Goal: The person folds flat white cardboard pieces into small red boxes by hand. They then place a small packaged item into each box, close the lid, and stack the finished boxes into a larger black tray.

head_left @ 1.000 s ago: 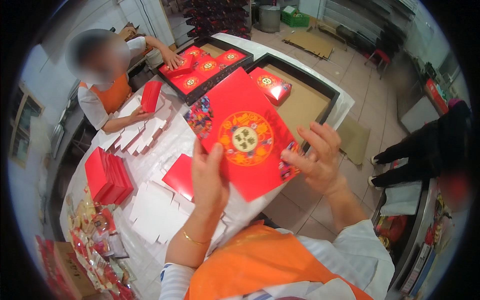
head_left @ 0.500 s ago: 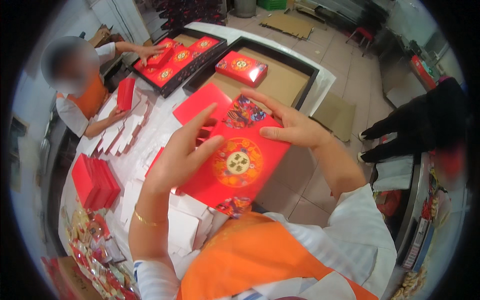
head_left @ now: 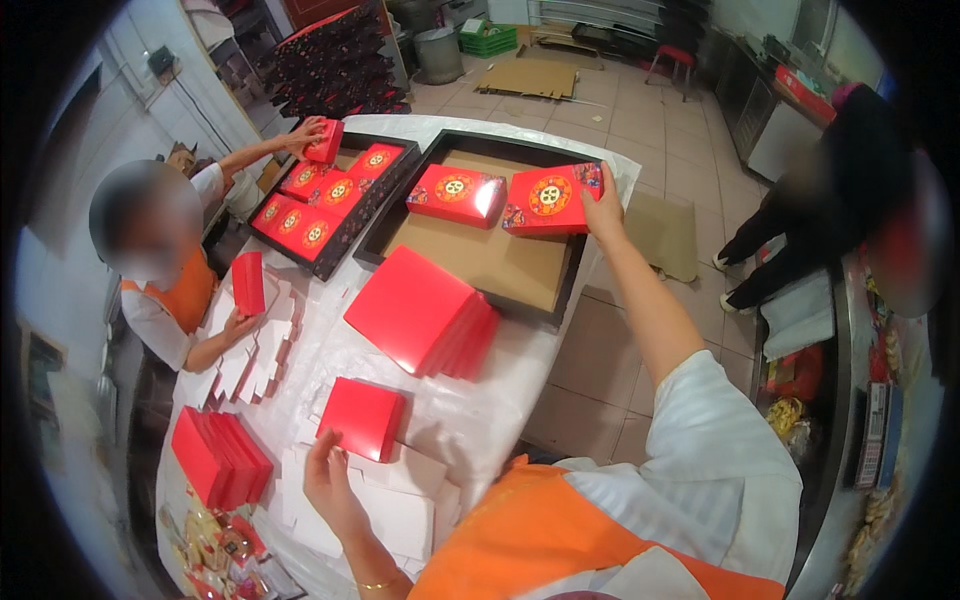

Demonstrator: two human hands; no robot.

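Note:
My right hand (head_left: 603,208) is closed on the right end of a red gift box (head_left: 549,199) with a round gold emblem. It holds this box at the far right corner of a black-rimmed tray (head_left: 572,283) with a brown bottom. Another patterned red box (head_left: 456,196) lies in the tray just left of it. My left hand (head_left: 332,487) is open, its fingertips at the near left edge of a plain red box (head_left: 362,417). That box rests on folded white cartons (head_left: 390,505).
A stack of red lids (head_left: 415,310) stands mid-table, another red stack (head_left: 218,458) at the left. Across the left side, a co-worker's hand (head_left: 308,137) holds a red box above a second black tray (head_left: 330,262) of boxes. Wrapped packets (head_left: 225,545) lie near left. Another person stands right.
My right hand has carried the patterned box away from me to the tray's far right. My left hand has let go of it and come down near the plain red box. The view has shifted.

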